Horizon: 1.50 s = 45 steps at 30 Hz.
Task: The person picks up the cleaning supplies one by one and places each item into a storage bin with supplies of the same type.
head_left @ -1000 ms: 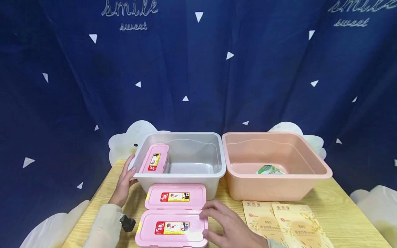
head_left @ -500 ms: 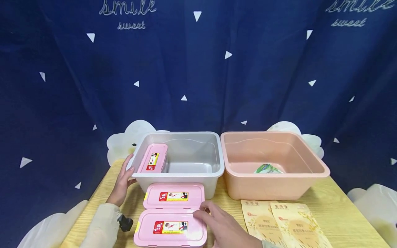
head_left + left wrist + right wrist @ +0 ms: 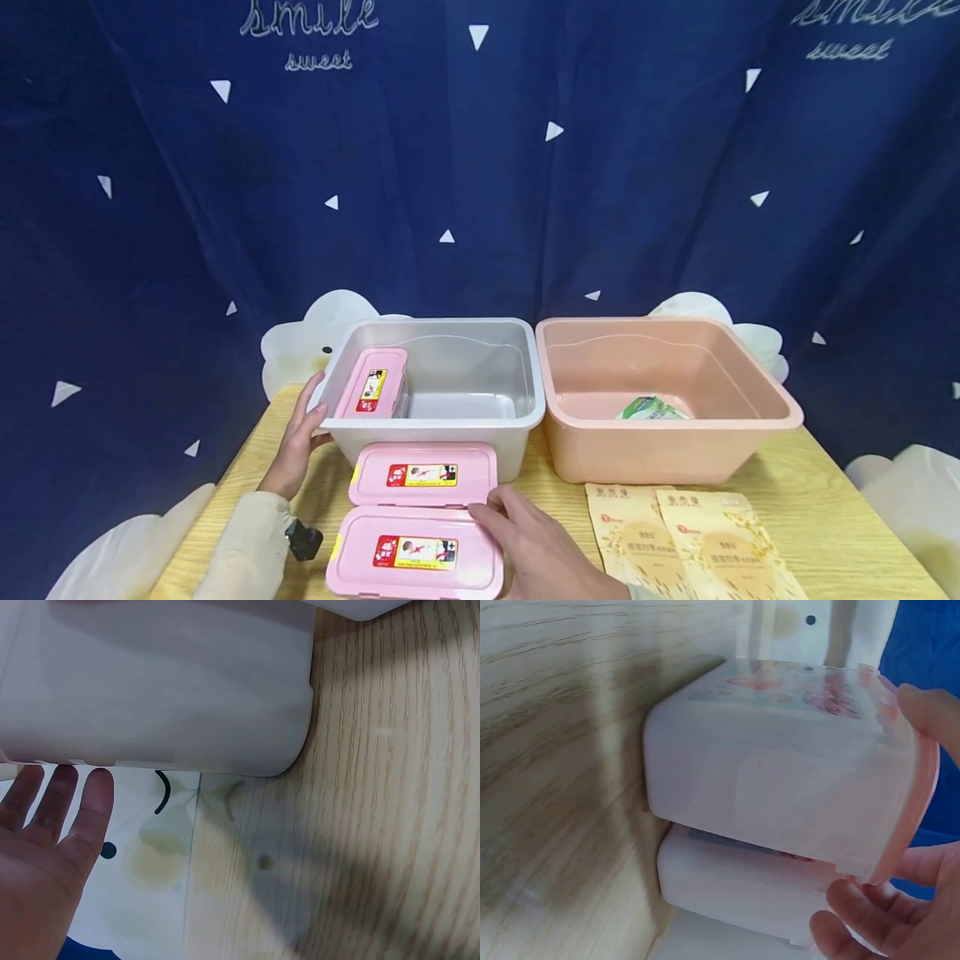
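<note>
Two clear plastic boxes with pink lids stand in front of a grey tub (image 3: pixel 450 433). My right hand (image 3: pixel 547 550) grips the nearer pink-lidded box (image 3: pixel 412 554) at its right end. In the right wrist view, the thumb (image 3: pixel 930 712) is on one long side of that lid, with curled fingers (image 3: pixel 870 915) at the other. Just beyond is the second pink-lidded box (image 3: pixel 423 475). A third pink-lidded box (image 3: pixel 372 392) lies inside the tub's left side. My left hand (image 3: pixel 296 442) holds the tub's rim at its front left corner; its fingers (image 3: pixel 96 810) touch the rim's edge.
A peach tub (image 3: pixel 630 450) stands right of the grey one, with a green and white packet (image 3: pixel 652 408) inside. Two tan pouches (image 3: pixel 731 542) lie on the wooden table (image 3: pixel 847 533) at front right. A dark blue curtain (image 3: pixel 480 167) hangs behind.
My right hand's fingers have shifted from the lid's top to the near box's right end and closed there. The left hand stays on the grey tub.
</note>
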{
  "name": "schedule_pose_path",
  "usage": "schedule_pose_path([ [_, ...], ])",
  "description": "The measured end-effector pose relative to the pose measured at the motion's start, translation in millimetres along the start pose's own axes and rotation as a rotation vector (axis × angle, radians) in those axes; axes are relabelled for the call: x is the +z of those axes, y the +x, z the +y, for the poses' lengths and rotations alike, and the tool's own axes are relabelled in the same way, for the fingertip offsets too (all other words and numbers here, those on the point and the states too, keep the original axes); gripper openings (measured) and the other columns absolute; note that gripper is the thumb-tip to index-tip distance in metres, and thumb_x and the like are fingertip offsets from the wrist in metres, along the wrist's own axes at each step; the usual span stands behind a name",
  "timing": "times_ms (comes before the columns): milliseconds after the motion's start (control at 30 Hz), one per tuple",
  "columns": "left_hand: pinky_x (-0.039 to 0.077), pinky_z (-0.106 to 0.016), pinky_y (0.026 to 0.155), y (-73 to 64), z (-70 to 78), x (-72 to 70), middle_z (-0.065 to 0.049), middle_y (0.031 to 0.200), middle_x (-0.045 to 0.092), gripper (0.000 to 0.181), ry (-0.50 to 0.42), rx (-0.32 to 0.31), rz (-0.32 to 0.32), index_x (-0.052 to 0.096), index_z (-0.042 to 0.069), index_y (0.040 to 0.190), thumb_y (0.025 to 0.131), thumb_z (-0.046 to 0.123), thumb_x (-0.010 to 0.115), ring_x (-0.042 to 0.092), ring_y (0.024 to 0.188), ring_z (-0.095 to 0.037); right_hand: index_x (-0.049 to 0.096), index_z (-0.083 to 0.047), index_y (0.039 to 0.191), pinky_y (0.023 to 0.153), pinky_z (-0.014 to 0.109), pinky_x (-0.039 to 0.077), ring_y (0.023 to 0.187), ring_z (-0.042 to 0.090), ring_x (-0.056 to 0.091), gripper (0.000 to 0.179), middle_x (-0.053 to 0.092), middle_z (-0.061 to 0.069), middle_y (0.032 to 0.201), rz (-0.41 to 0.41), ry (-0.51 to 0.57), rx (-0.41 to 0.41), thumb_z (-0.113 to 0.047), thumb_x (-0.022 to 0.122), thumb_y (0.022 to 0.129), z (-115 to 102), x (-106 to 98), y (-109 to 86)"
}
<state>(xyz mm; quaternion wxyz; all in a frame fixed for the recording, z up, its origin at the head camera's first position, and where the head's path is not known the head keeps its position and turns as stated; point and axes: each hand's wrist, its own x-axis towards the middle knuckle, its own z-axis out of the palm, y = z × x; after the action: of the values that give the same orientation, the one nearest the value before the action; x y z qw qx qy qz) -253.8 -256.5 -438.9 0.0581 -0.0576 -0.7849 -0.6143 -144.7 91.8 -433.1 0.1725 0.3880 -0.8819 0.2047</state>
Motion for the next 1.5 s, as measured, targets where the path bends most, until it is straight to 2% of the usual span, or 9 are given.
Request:
schedule_pose_path([
  [167,0.040,-0.036,0.086,0.0,1.7,2.8,-0.006,0.152,0.017,0.052,0.005,-0.006,0.006,0.008,0.036,0.146,0.097,0.040,0.025,0.040,0.116,-0.011,0.052,-0.018,0.124,0.074,0.014,0.041,0.092,0.001,0.043,0.087,0.040,-0.011,0.111,-0.009,0.075,0.007,-0.076,0.060,0.061,-0.4,-2.7,-2.1],
  [433,0.039,-0.037,0.087,1.3,1.4,1.2,-0.004,0.152,0.017,0.053,0.027,-0.003,-0.007,0.006,0.038,0.145,0.096,0.045,0.023,0.040,0.116,-0.012,0.043,-0.012,0.131,0.089,0.021,0.045,0.109,0.004,0.045,0.090,0.040,-0.006,0.124,-0.025,0.273,0.043,-0.063,0.070,0.063,-4.5,8.3,-4.9],
  [567,0.039,-0.037,0.087,0.5,0.2,2.4,-0.004,0.152,0.016,0.053,0.010,-0.014,0.005,0.006,0.038,0.145,0.096,0.044,0.024,0.038,0.117,-0.011,0.044,-0.007,0.131,0.092,0.025,0.043,0.112,0.008,0.045,0.089,0.046,-0.003,0.125,0.016,0.241,-0.001,-0.060,0.071,0.065,-4.7,13.3,-4.8],
  [667,0.039,-0.037,0.086,1.0,-0.8,5.0,-0.004,0.152,0.016,0.053,-0.001,-0.018,0.001,0.006,0.037,0.146,0.096,0.043,0.025,0.037,0.120,-0.014,0.044,-0.010,0.131,0.092,0.027,0.041,0.112,0.008,0.044,0.088,0.047,-0.004,0.124,0.009,0.208,-0.011,-0.063,0.069,0.065,-3.4,11.9,-5.1],
  [933,0.040,-0.036,0.085,1.8,-0.7,3.8,-0.005,0.151,0.018,0.051,0.002,-0.011,0.011,0.009,0.041,0.144,0.096,0.043,0.026,0.040,0.116,-0.010,0.026,-0.027,0.142,0.097,0.030,0.041,0.119,0.001,0.040,0.093,0.039,-0.014,0.134,-0.149,0.266,0.095,-0.071,0.060,0.067,-9.0,8.3,1.8],
  [1100,0.041,-0.036,0.085,0.2,1.2,1.9,-0.006,0.152,0.017,0.053,-0.002,-0.004,0.008,0.007,0.036,0.146,0.097,0.042,0.025,0.041,0.115,-0.008,0.031,-0.022,0.139,0.092,0.029,0.045,0.114,0.004,0.046,0.088,0.043,-0.008,0.130,-0.126,0.287,0.069,-0.066,0.062,0.069,-10.6,14.8,4.9],
  [1200,0.040,-0.036,0.086,1.5,1.6,3.5,-0.005,0.152,0.016,0.054,-0.004,-0.011,0.004,0.006,0.035,0.146,0.096,0.043,0.026,0.038,0.119,-0.013,0.030,-0.022,0.140,0.095,0.029,0.044,0.116,0.006,0.046,0.088,0.042,-0.007,0.132,-0.102,0.357,0.070,-0.061,0.067,0.069,-9.7,15.3,4.6],
  [1333,0.040,-0.036,0.087,1.4,1.6,4.9,-0.005,0.152,0.016,0.054,-0.002,-0.022,0.001,0.006,0.036,0.146,0.096,0.043,0.026,0.035,0.123,-0.019,0.026,-0.028,0.142,0.100,0.029,0.040,0.123,0.005,0.041,0.089,0.036,-0.012,0.138,-0.128,0.447,0.091,-0.060,0.067,0.070,-9.2,10.7,3.8],
  [1500,0.039,-0.036,0.087,1.1,2.4,3.2,-0.005,0.152,0.017,0.053,0.008,-0.023,0.006,0.007,0.039,0.145,0.096,0.044,0.026,0.034,0.125,-0.021,0.031,-0.030,0.136,0.098,0.027,0.040,0.117,0.001,0.042,0.080,0.040,-0.016,0.131,-0.137,0.397,0.084,-0.063,0.064,0.071,-8.1,5.3,1.5],
])
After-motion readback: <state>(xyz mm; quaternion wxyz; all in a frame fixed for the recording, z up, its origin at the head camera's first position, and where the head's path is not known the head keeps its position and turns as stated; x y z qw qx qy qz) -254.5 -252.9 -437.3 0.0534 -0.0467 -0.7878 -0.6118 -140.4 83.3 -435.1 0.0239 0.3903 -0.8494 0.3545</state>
